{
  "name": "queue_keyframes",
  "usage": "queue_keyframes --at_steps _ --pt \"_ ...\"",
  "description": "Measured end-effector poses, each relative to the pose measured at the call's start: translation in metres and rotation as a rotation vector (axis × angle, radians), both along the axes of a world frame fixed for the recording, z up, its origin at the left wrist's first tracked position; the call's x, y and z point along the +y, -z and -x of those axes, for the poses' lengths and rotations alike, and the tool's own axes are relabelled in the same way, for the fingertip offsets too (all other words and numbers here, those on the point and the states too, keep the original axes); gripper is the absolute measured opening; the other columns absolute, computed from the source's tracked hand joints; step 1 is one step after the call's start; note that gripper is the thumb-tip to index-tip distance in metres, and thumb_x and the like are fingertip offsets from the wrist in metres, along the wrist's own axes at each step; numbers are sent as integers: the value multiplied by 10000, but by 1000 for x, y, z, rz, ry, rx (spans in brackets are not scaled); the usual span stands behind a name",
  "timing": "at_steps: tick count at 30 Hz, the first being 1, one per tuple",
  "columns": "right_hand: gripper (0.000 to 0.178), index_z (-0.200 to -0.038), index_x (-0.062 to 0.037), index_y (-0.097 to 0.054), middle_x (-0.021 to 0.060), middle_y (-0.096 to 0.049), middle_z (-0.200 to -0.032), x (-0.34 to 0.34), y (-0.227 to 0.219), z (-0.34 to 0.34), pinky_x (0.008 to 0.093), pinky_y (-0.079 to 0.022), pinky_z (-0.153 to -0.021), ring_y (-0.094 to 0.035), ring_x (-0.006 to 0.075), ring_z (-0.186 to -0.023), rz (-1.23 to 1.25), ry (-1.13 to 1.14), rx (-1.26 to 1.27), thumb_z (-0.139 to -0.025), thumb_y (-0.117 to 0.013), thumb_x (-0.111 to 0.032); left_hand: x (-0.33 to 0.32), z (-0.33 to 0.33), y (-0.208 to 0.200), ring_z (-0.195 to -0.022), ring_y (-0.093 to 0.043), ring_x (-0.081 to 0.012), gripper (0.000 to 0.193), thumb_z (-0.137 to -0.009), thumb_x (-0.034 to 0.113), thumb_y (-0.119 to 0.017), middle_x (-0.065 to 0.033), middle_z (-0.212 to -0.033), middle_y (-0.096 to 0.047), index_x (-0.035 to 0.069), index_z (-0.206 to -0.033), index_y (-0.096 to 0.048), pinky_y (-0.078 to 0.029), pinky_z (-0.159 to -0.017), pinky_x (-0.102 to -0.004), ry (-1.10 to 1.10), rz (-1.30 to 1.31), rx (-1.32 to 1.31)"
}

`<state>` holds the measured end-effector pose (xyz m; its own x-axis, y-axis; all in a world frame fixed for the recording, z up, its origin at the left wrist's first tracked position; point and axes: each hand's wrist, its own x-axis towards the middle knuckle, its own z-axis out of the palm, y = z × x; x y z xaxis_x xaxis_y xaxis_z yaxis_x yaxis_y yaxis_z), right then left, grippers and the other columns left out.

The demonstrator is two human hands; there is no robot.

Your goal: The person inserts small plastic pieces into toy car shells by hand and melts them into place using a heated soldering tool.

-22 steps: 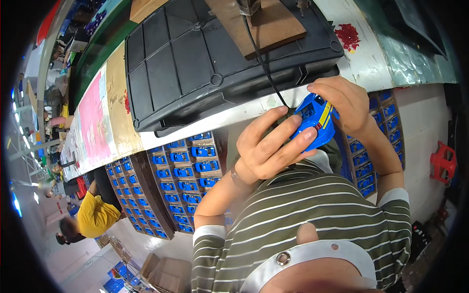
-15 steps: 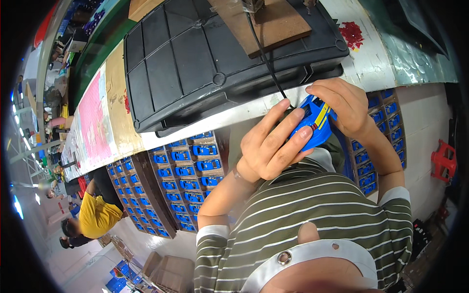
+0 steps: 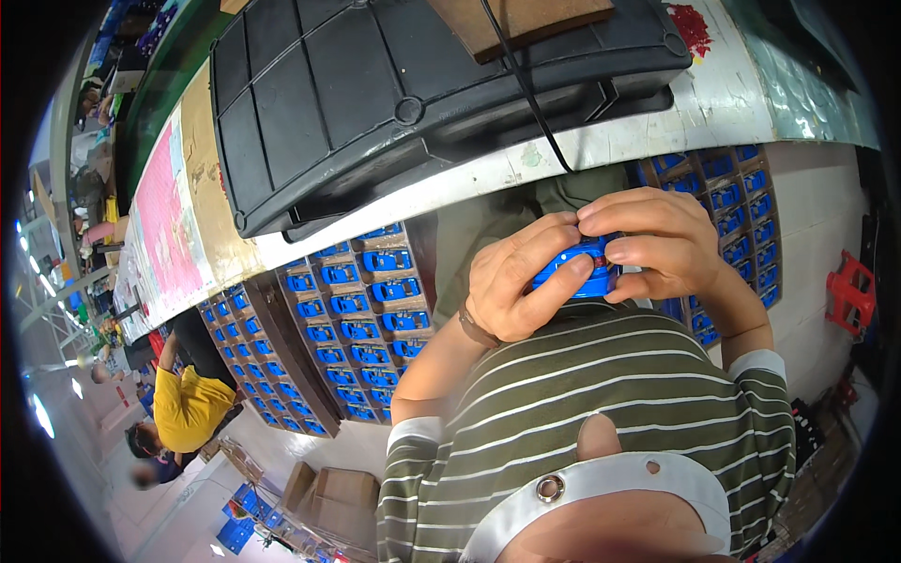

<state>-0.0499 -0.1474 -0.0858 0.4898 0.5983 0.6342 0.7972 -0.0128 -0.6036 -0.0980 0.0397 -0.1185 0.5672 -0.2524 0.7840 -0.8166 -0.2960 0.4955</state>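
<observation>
Below the bench, compartmented trays hold blue toy cars. The left hand pinches the handled toy car between thumb and fingers, just before the striped shirt; the right hand pinches its right end. For good control, brace both ends evenly and keep fingertip pressure light.

glossy blue plastic toy car, semi-gloss ribbed black plastic case at 11 o'clock, matt wooden board at 1 o'clock, matt cloth shirt at 5 o'clock
</observation>
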Motion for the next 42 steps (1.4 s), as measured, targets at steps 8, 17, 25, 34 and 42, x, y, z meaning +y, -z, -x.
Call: queue_keyframes --at_steps 8,17,25,34,42 --pt "299 -902 -75 -572 118 -631 -919 2 -5 7 323 -555 -625 -652 292 -808 29 22 -26 -762 -655 -326 -1 9 1 -835 -624 -335 334 -675 10 -655 -188 -1001 -565 7 -999 -575 -540 -588 -331 -33 35 45" --pt "298 -921 -76 -574 107 -636 -937 -13 -1 -1 306 -545 -607 -653 291 -811 -5 24 38 -747 -670 -298 -20 -1 6 -808 -631 -313 272 -690 29 -661 -175 -966 -589 17 -954 -599 -542 -597 -340 -78 83 45" --pt "290 -913 -26 -584 174 -644 -860 6 8 15 394 -544 -659 -648 323 -787 3 104 -44 -801 -645 -286 1 20 0 -790 -609 -289 188 -756 121 -606 -143 -908 -596 52 -931 -592 -512 -644 -374 -130 22 238" --pt "265 -1082 81 -533 238 -555 -1095 -14 40 12 402 -439 -869 -555 326 -976 -43 13 168 -891 -532 -103 -2 22 -9 -716 -586 -269 201 -778 94 -576 -122 -895 -552 29 -969 -581 -470 -531 -319 -282 167 -81" --pt "358 -1166 63 -480 213 -491 -1206 -32 58 3 395 -386 -939 -496 298 -1081 -57 67 364 -901 -528 -172 -10 21 -26 -704 -581 -274 226 -750 73 -578 -121 -885 -540 26 -971 -573 -476 -544 -328 -262 206 -1"
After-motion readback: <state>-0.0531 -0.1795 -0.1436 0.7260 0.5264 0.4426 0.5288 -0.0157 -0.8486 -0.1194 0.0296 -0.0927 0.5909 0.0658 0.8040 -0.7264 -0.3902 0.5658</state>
